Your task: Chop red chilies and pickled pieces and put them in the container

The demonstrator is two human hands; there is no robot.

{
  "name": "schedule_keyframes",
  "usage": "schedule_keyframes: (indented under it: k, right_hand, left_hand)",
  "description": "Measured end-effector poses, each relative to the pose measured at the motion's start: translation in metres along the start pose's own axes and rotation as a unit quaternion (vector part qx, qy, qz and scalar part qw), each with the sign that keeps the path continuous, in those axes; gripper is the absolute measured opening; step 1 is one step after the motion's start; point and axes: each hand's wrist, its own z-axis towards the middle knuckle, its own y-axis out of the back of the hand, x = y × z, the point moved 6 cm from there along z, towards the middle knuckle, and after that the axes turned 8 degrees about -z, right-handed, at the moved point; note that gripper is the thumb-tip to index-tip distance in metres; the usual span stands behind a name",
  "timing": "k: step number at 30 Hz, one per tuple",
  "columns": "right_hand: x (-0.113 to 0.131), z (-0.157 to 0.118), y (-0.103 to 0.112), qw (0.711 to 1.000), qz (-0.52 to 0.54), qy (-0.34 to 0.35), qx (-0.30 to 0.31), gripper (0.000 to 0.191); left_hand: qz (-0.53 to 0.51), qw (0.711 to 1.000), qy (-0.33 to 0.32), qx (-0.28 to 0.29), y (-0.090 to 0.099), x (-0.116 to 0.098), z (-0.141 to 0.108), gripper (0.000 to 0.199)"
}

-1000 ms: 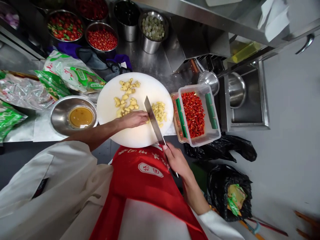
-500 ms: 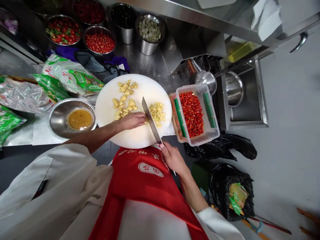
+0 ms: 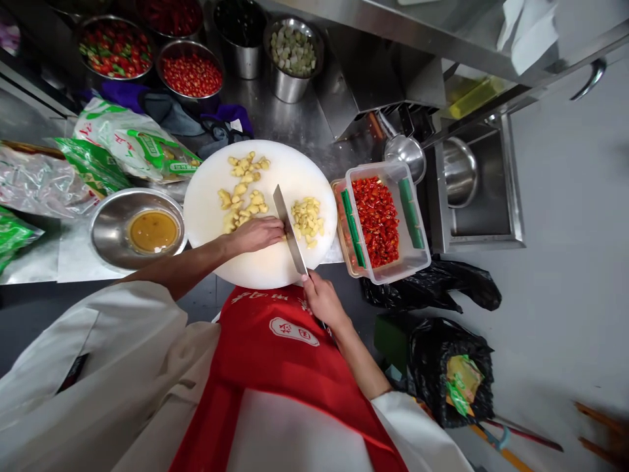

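Note:
My right hand (image 3: 324, 300) is wrapped round the handle of a kitchen knife (image 3: 291, 231), whose broad blade stands over the white round cutting board (image 3: 260, 265). Close to the left of the blade, my left hand (image 3: 259, 234) is closed with bent fingers on a piece of ginger, mostly hidden beneath the fingertips. Whole peeled ginger knobs (image 3: 244, 208) lie on the board's left half, some right behind my left hand. To the right of the blade is a pile of cut ginger pieces (image 3: 307, 219).
Right of the board stands a clear plastic box (image 3: 417, 262) of chopped red chillies (image 3: 376, 223). A steel bowl (image 3: 105, 229) with brown liquid is on the left, near plastic packets (image 3: 137, 141). Steel pots of chillies (image 3: 191, 73) line the back. A sink (image 3: 486, 229) is at far right.
My right hand and the knife have shifted slightly left, with the blade closer to my left fingers. The whole view has moved a little; the ginger piles look the same.

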Motion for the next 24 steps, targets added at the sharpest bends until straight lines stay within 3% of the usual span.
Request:
schedule_keyframes:
  k: [4,13,20,24]
  right_hand:
    - [-0.005,0.011,-0.003,1.0,0.014,0.009,-0.011,0.044]
    - [-0.006,-0.011,0.004,0.999,0.028,-0.001,-0.021,0.047]
    - [0.01,-0.026,0.012,1.0,-0.002,0.013,-0.018,0.045]
    - [0.011,-0.026,0.006,1.0,-0.012,0.005,0.0,0.045]
  left_hand:
    - [-0.001,1.0,0.005,-0.01,0.001,-0.003,-0.007,0.03]
    - [-0.018,0.995,0.068,-0.074,-0.012,-0.007,-0.018,0.028]
    - [-0.054,0.996,0.047,-0.057,-0.007,-0.003,-0.006,0.028]
    - [-0.061,0.996,0.041,-0.041,-0.005,-0.002,-0.003,0.029]
